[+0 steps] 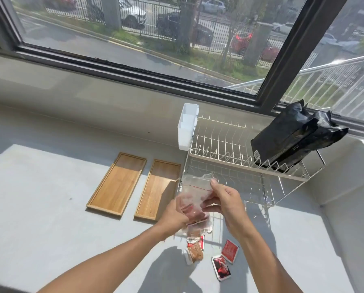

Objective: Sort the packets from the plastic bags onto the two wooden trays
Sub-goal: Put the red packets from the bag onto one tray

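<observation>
Both hands hold a clear zip plastic bag (194, 190) above the counter, mouth upward, with reddish packets showing inside. My left hand (176, 212) grips its lower part; my right hand (223, 200) pinches its upper edge. Below the bag, brown and red packets (194, 249) hang or lie in a loose clump. Two red packets (229, 250) (221, 267) lie flat on the counter to the right. Two wooden trays (117, 183) (157, 189) sit side by side to the left, both bare.
A white wire dish rack (229, 149) stands behind my hands, with a white plastic caddy (186, 127) on its left end and a black foil bag (293, 136) leaning on its right. A window sill runs behind; a grey wall (350, 208) rises at right.
</observation>
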